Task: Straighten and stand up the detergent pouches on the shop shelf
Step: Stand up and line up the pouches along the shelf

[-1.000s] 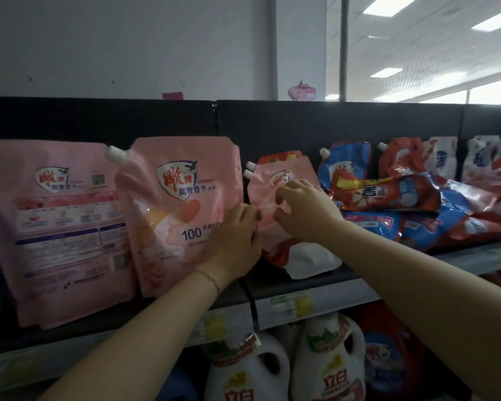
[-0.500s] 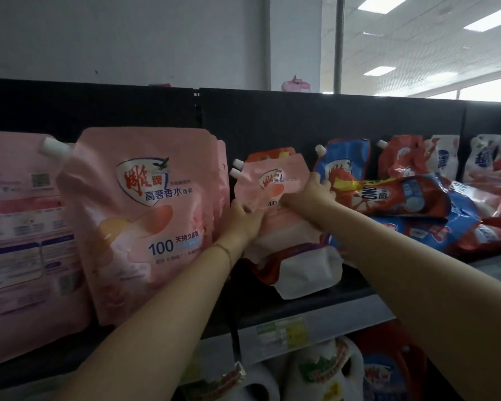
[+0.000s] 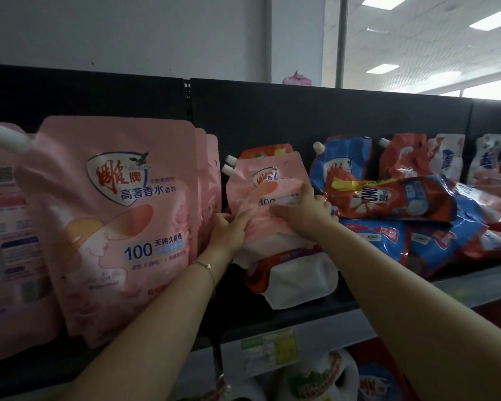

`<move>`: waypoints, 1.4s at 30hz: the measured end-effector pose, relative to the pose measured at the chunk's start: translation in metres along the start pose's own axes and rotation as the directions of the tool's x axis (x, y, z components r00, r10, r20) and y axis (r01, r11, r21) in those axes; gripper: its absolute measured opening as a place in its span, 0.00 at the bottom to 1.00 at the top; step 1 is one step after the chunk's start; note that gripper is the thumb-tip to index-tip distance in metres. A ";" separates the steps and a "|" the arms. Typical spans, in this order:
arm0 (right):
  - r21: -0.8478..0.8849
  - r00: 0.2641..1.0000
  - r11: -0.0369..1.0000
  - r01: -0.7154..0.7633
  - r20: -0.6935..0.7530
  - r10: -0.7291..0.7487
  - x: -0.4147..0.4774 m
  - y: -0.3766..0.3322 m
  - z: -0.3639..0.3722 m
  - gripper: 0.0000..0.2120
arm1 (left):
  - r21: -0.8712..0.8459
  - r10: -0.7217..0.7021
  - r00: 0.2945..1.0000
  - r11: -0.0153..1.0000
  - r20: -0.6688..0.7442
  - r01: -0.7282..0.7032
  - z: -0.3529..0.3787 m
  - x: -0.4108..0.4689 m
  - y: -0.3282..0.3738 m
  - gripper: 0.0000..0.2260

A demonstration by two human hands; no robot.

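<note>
The black shop shelf (image 3: 301, 316) runs across the whole view, its dark back panel rising behind the stock. The large pink pouch (image 3: 119, 227) stands upright at the left, white spout at its upper left corner, with more pink pouches just behind it and beside it. At the right, blue and red pouches (image 3: 417, 238) lie in a loose heap, and a red pouch (image 3: 394, 198) lies flat across the top of them. A blue pouch (image 3: 344, 160) stands against the back panel behind the heap.

Between these two groups, the small pink pouch (image 3: 269, 192) stands roughly upright, leaning on a red pouch behind it, and a slumped red-and-white pouch (image 3: 298, 282) sits on the shelf below it.

Both hands are clamped on the small pink pouch. The left hand (image 3: 229, 233) grips its lower left edge with curled fingers. The right hand (image 3: 304, 208) holds its right side, fingers across the front.

A thin bracelet (image 3: 206, 266) circles the left wrist.
</note>
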State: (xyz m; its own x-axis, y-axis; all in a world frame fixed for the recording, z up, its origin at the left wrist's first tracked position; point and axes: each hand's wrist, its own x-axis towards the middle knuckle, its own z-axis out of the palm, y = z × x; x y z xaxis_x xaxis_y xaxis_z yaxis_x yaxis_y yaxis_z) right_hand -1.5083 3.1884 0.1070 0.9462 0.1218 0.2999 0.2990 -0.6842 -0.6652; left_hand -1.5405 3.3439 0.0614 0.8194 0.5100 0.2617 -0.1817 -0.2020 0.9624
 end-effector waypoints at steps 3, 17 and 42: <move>-0.018 0.999 0.999 0.033 -0.011 -0.033 -0.003 0.004 0.001 0.46 | 0.021 0.036 0.999 0.999 0.008 -0.037 0.001 0.003 0.000 0.31; 0.611 0.954 0.750 0.253 -0.029 -0.298 -0.049 -0.022 -0.014 0.35 | 0.446 0.196 0.979 0.881 -0.046 -0.156 -0.015 -0.024 0.034 0.10; 0.653 0.706 0.529 0.542 -0.013 -0.708 -0.099 -0.031 0.032 0.38 | 0.400 0.310 0.886 0.902 -0.344 -0.161 -0.037 -0.120 0.084 0.09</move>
State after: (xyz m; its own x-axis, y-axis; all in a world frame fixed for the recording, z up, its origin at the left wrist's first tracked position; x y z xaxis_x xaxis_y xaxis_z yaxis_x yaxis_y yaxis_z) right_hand -1.6076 3.2205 0.0759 0.4552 0.5609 0.6916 0.7520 0.1738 -0.6359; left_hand -1.6745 3.2970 0.1131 0.4830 0.6767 0.5558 -0.0781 -0.5989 0.7970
